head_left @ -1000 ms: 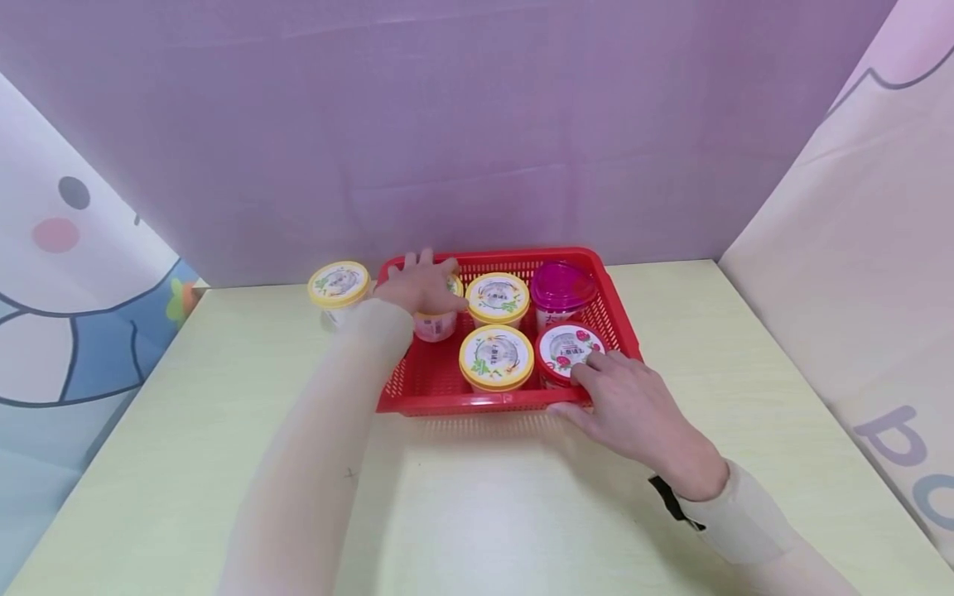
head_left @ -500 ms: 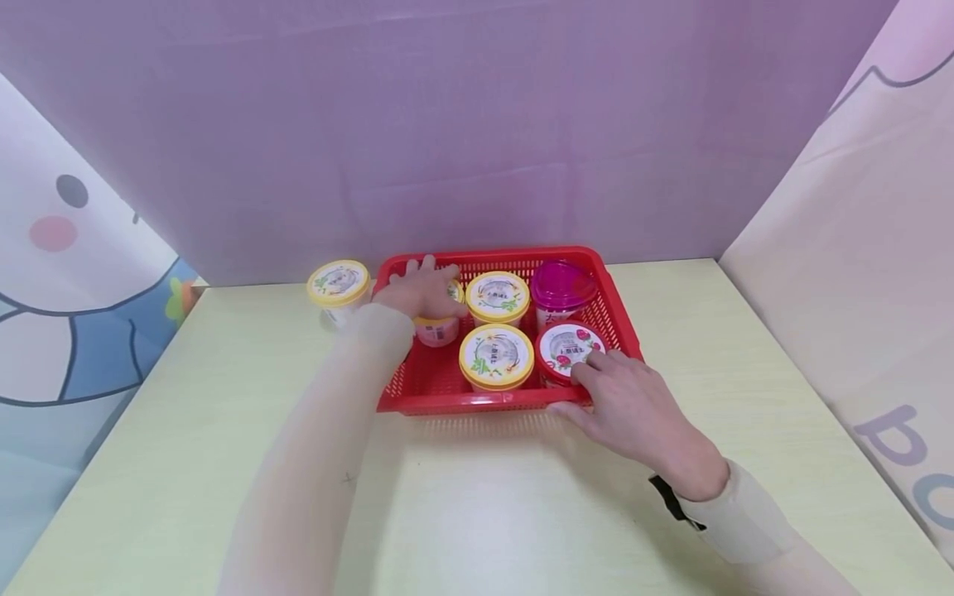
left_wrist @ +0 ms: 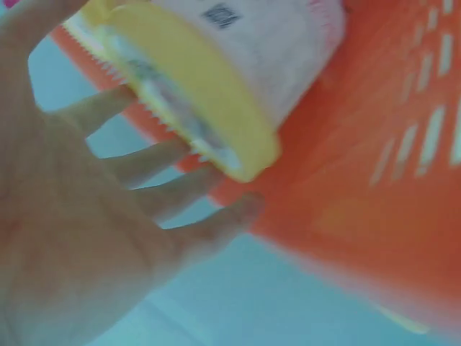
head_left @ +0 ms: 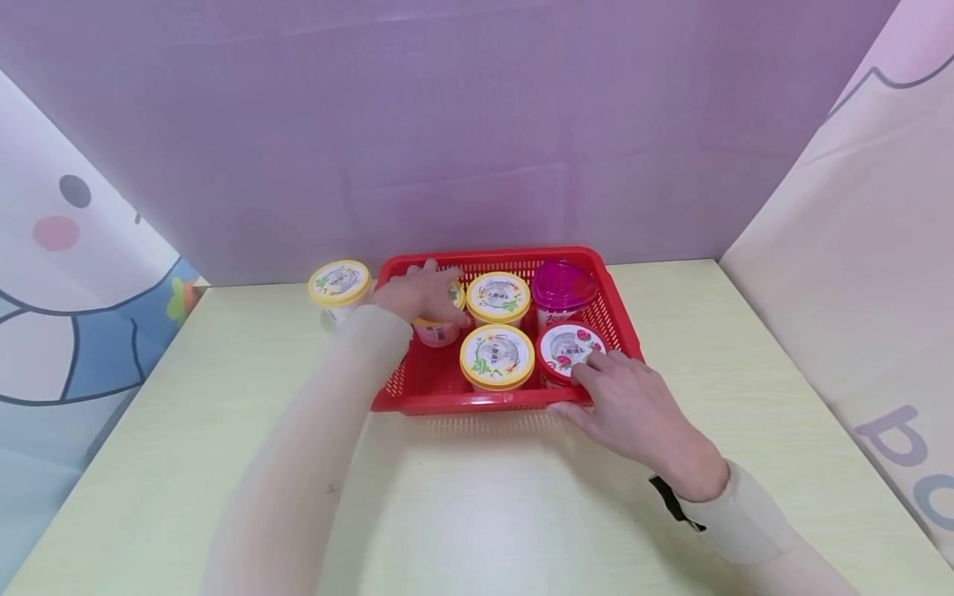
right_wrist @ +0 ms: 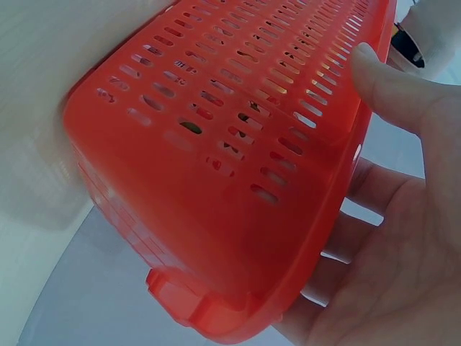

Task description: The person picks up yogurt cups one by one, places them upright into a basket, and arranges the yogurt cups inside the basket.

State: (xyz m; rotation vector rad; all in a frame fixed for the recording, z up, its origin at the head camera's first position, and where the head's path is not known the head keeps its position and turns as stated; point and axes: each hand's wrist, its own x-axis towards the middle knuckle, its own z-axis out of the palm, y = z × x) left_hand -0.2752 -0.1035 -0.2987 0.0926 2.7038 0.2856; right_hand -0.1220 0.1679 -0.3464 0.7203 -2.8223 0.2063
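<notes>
My left hand [head_left: 421, 296] lies over a yellow-lidded paper cup [head_left: 438, 334] in the back left of a red plastic basket [head_left: 477, 403]. In the left wrist view its fingers [left_wrist: 169, 198] are spread and fairly straight, by the lid [left_wrist: 216, 79] of the tilted cup. At the basket's front right corner, my right hand [head_left: 633, 406] grips the rim. The right wrist view has the thumb [right_wrist: 389, 86] against the slotted wall and the other fingers across the rim. Beside that hand sits a cup with a strawberry-print lid [head_left: 570, 352].
Two more yellow-lidded cups, one behind [head_left: 498, 298] and one in front [head_left: 496, 358], fill the basket's middle. A magenta-lidded cup [head_left: 562, 287] occupies the back right. Outside, to the left, another yellow-lidded cup [head_left: 339, 284] stands on the table [head_left: 477, 513]. A purple cloth [head_left: 462, 124] hangs behind.
My left hand has lowered slightly over the cup in the back left, and that cup has shifted a little. The right hand and the other cups look the same.
</notes>
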